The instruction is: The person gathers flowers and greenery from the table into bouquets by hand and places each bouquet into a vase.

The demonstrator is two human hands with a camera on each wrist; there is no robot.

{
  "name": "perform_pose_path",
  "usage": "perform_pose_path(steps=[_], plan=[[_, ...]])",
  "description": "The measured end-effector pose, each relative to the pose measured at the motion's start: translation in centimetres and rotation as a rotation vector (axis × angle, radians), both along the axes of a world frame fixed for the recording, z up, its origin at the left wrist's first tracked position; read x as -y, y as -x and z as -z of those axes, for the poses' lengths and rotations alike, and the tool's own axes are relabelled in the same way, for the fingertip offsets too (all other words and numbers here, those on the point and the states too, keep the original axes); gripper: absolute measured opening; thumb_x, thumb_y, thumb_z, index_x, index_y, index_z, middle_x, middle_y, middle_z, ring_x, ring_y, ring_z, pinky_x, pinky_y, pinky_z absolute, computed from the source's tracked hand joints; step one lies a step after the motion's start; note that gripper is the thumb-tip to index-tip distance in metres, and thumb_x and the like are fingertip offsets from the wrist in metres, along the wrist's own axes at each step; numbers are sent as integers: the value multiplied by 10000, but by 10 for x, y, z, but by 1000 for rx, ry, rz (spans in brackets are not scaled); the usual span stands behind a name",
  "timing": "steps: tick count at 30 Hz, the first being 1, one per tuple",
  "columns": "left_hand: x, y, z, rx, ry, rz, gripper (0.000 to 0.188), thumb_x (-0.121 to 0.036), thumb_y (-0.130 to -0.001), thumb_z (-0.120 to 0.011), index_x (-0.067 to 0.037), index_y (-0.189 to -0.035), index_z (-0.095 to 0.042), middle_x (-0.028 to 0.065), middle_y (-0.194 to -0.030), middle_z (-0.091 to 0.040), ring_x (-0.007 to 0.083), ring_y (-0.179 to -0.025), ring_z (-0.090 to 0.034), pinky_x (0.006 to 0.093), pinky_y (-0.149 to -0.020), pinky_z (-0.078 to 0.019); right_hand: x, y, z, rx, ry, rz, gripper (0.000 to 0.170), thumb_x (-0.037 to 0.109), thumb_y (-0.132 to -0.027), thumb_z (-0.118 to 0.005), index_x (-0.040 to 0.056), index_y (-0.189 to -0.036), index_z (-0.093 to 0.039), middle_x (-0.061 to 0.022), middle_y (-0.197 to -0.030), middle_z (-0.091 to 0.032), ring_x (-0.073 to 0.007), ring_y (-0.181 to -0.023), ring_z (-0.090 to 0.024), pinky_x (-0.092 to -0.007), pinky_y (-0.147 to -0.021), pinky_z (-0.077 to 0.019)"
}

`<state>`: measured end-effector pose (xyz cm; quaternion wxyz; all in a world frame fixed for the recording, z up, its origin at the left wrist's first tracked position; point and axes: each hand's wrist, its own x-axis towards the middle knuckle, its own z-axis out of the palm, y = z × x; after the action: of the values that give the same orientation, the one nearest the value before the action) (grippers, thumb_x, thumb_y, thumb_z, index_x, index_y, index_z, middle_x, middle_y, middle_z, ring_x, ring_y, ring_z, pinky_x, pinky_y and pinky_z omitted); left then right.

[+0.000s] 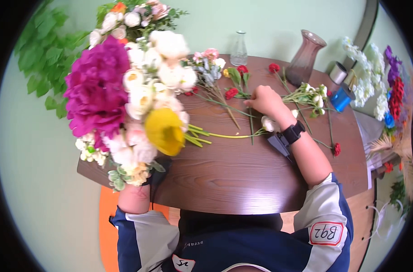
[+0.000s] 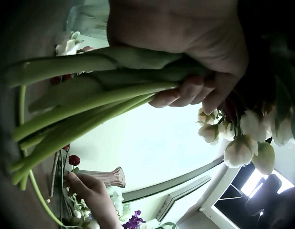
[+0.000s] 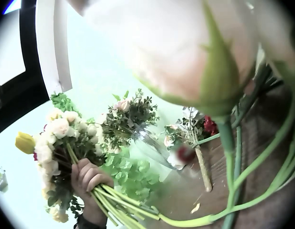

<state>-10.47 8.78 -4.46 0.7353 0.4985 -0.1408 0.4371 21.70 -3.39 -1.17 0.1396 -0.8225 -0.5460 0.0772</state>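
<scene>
In the left wrist view my left hand [image 2: 185,43] grips a bundle of thick green stems [image 2: 90,105]; in the head view flowers hide that hand. The bouquet [image 1: 138,90] has a large magenta bloom, white roses and a yellow tulip [image 1: 164,131]. Over the table, my right hand [image 1: 266,100] has curled fingers, with thumb and forefinger pinched at a thin green stem [image 1: 252,131] among red flowers [image 1: 231,93]. A long stem [image 1: 229,135] runs from the bundle to pale roses [image 1: 269,123] beside the right wrist. One pale rose [image 3: 185,57] fills the upper right wrist view.
On the dark wooden table [image 1: 224,181] stand a clear glass vase [image 1: 238,52], a mauve vase [image 1: 302,61] and a blue spool [image 1: 341,98]. White flower sprays [image 1: 308,96] and red flowers lie to the right. Leafy greenery [image 1: 45,50] hangs at the left wall.
</scene>
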Motion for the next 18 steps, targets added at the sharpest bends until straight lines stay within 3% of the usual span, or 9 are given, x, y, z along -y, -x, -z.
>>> perform_pose_path(steps=[6, 7, 9, 11, 13, 18], plan=[[-6, 33, -3, 10, 5, -111, 215, -280, -893, -472, -81, -813, -454, -2, -538, -389, 102, -399, -364, 231, -392, -311, -28, -24, 17, -158, -101, 2, 266, 194, -679, -655, -46, -793, -642, -260, -797, -617, -370, -820, -620, -410, -744, -490], [-7, 38, -4, 12, 6, -128, 215, -280, -893, -472, -81, -814, -454, -1, -539, -390, 102, -400, -364, 231, -392, -311, -29, -26, 15, -149, -219, -1, 238, 173, -675, -626, -47, -767, -639, -262, -744, -606, -373, -751, -624, -399, -701, -493], [-8, 46, -3, 18, 12, -165, 215, -280, -892, -473, -81, -815, -455, -1, -540, -392, 103, -400, -366, 231, -393, -312, -29, -35, 5, -210, -514, -70, 185, 143, -716, -619, -39, -752, -615, -199, -668, -614, -280, -633, -634, -344, -612, -497], [-6, 52, 1, 26, 25, -201, 214, -280, -891, -474, -80, -816, -455, 0, -541, -394, 104, -401, -367, 231, -394, -313, -10, -18, -37, -346, -698, -32, 122, 114, -787, -596, -5, -809, -582, -103, -604, -599, -150, -552, -592, -265, -510, -455], [-5, 56, 3, 29, 37, -232, 213, -280, -890, -476, -80, -817, -456, 0, -543, -395, 104, -402, -368, 231, -394, -314, 7, -8, -68, -534, -955, -100, 81, 95, -852, -558, 22, -885, -550, -62, -642, -597, -84, -544, -560, -213, -458, -405], [-6, 59, -2, 12, 42, -279, 212, -279, -888, -478, -79, -819, -458, 2, -545, -399, 106, -403, -371, 232, -396, -316, 70, 43, -132, -544, -1435, -340, 143, 94, -896, -504, -35, -948, -539, -153, -806, -624, -150, -606, -576, -214, -526, -420]])
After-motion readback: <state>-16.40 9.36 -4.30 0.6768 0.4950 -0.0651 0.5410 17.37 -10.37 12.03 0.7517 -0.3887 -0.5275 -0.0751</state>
